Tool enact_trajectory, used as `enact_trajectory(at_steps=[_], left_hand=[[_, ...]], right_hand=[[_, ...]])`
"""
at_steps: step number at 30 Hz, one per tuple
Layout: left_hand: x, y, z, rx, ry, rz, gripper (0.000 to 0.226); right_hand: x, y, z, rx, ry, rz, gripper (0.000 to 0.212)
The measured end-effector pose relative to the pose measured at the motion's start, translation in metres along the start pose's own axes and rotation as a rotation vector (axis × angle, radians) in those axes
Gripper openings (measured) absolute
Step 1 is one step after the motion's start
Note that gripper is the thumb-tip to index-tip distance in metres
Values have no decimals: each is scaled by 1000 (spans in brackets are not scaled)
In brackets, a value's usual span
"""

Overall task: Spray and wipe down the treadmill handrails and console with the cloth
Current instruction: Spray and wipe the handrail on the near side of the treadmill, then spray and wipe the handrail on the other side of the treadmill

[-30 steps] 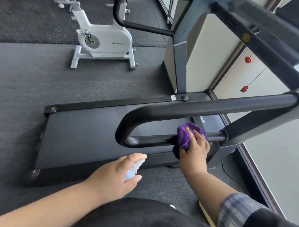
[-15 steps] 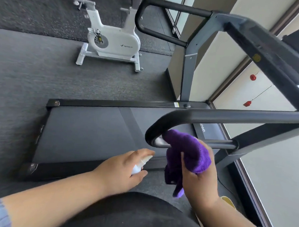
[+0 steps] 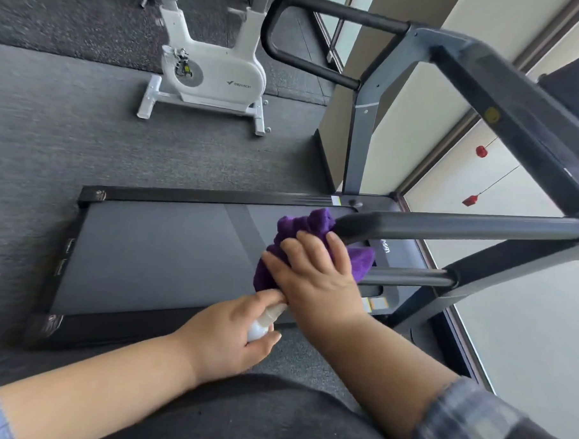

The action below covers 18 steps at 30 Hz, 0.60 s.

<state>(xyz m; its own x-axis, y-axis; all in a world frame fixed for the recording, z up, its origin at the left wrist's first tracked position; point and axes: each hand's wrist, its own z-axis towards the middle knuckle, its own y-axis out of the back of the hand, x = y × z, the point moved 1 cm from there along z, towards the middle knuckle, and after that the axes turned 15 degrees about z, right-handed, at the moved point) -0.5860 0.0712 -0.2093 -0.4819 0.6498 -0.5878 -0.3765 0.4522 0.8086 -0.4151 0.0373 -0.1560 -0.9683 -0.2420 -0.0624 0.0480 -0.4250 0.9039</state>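
Note:
My right hand (image 3: 315, 270) grips a purple cloth (image 3: 301, 226) wrapped over the curved left end of the near black handrail (image 3: 463, 225), hiding the bend. My left hand (image 3: 230, 336) holds a small white spray bottle (image 3: 263, 321), its nozzle just under my right wrist. The thinner lower bar (image 3: 408, 277) of this handrail runs right from under the cloth. The far handrail (image 3: 322, 38) loops at the top. The console crossbar (image 3: 505, 106) slants across the upper right, and the treadmill belt (image 3: 157, 256) lies below.
A white exercise bike (image 3: 214, 76) stands on the dark carpet beyond the treadmill. A pale wall with two red hanging items (image 3: 480, 151) runs along the right. The grey upright post (image 3: 361, 136) rises at the deck's far corner.
My right hand has carried the cloth from the lower bar out to the left and up onto the handrail's curved end. My left hand with the bottle has stayed close beneath it.

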Motion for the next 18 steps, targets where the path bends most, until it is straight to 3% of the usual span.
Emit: enact_trajectory(at_steps=[4, 8, 14, 18], left_hand=[[5, -1, -24, -35, 77, -59, 51], [3, 1, -43, -170, 194, -79, 52], [0, 11, -76, -381, 490, 1, 66], [-3, 30, -107, -531, 701, 57, 61]], right_hand=[[-3, -19, -6, 17, 68, -36, 44], [4, -27, -7, 235, 150, 9, 61], [26, -20, 22, 366, 29, 354, 89], [45, -22, 54, 356, -10, 648, 73]])
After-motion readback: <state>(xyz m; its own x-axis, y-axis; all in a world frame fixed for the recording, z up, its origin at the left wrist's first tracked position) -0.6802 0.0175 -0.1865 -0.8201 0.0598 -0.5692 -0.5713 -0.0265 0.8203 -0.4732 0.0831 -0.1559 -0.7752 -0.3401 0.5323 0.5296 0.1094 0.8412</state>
